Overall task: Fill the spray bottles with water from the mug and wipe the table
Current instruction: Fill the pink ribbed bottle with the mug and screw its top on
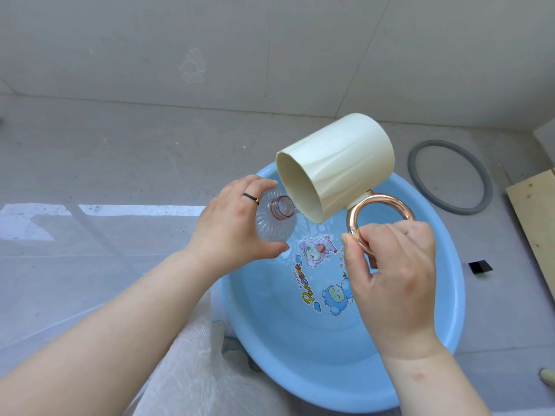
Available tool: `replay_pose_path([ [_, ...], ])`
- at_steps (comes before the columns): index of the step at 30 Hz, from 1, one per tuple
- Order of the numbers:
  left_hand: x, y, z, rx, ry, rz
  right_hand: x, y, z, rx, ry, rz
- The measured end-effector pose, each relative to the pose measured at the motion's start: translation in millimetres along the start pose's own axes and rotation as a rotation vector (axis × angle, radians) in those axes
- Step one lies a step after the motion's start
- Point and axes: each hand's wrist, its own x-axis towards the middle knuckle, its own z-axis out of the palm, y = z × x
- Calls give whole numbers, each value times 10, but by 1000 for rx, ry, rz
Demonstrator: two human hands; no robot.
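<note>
- Clear plastic sheet (60,235): lay over the grey surface at far left, with a bunched fold by the near edge of the basin.
- Left hand (231,226): fingers and thumb curled round the spray bottle; a thin black ring (250,197) on one finger.
- Spray bottle (274,232): clear, ribbed, with a pink-tinted open neck and no spray head fitted; held above the far-left rim of the basin, neck turned toward the mug.
- Mug (336,166): cream, cylindrical, tipped steeply on its side with the mouth facing left and down; its lower lip stood just beside the bottle neck. Whether water was running could not be told.
- Mug handle (381,202): a rose-gold ring.
- Right hand (393,271): thumb and fingers pinched on the handle's lower arc, carrying the mug.
- Basin (459,295): pale blue, round, beneath both hands; cartoon stickers (324,277) on its floor.
- Grey ring (450,209): flat on the surface beyond the basin, apart from it.
- Small black item (480,268): right of the basin.
- Wooden board (534,217): at the right edge.
</note>
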Motion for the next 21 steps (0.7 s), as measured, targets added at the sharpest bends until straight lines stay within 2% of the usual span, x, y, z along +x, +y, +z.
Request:
replay_pose_path([
  [16,3,-3,1,5,-1,6,-39,-25,13,21,21,-40],
  [19,4,-2,-1,-3,-2,3,-38,-77,11,107,7,74],
  [21,1,-1,-1,-14,3,-3,-57,-98,25,214,0,270],
])
